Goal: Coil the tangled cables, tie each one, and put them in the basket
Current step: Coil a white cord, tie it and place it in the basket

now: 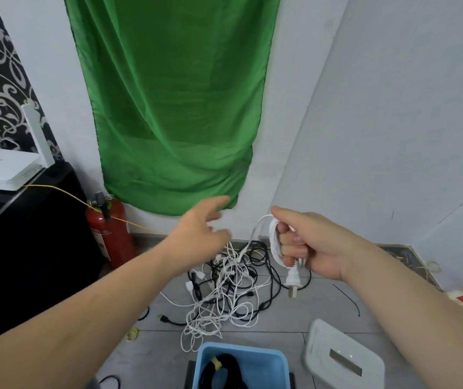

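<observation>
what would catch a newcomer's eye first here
The big green cloth hanging at top centre grabs the eye first. Below it, on the grey floor, lies a tangle of white and black cables, with the right hand gripping a white cable coil just above it and the left hand stretched out alongside. A blue basket sits at the bottom edge and a red fire extinguisher stands at left.

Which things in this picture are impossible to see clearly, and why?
Head view:
- Blue basket: bottom edge cuts it off; its full contents are unknown.
- Left hand: motion blur hides its fingertips.
- White coil: right hand covers part, so loops cannot be counted.
- Floor tangle: cables overlap; their number is unclear.
</observation>
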A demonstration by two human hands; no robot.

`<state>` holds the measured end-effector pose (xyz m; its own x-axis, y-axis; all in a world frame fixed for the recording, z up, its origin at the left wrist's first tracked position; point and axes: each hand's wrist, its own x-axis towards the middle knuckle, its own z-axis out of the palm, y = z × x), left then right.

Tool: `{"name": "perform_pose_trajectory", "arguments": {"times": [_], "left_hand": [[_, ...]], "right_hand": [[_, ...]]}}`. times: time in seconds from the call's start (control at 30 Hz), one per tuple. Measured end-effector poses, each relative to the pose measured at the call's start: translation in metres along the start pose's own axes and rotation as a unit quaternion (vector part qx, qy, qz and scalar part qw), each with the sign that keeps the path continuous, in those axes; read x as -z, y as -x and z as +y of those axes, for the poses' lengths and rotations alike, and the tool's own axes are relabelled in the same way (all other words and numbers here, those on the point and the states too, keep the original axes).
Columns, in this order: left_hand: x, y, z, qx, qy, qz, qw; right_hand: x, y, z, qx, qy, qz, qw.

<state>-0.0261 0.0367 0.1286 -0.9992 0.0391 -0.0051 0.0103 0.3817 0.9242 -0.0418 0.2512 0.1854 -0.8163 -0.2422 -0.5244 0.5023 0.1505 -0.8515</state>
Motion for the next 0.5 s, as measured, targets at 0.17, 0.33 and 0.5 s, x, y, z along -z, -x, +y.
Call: {"name": "perform_pose_trajectory", "arguments": {"times": [0.17,0.33,0.5], "left_hand": [[-0.017,0.018,0.028,-0.033,0.183,-0.099,0.977],[0.01,0.01,0.022,-0.022,0.177,-0.06,0.982],[0.036,0.005,0.009,-0.047,0.119,-0.038,0.991]], "right_hand": [[-0.028,0.005,-0.004,-0.012,-0.047,-0.093,0.995],[-0.031,0.01,-0.019,0.017,-0.111,-0.055,0.992],[-0.024,0.016,-0.029,0.062,-0.192,0.014,0.979]]}}
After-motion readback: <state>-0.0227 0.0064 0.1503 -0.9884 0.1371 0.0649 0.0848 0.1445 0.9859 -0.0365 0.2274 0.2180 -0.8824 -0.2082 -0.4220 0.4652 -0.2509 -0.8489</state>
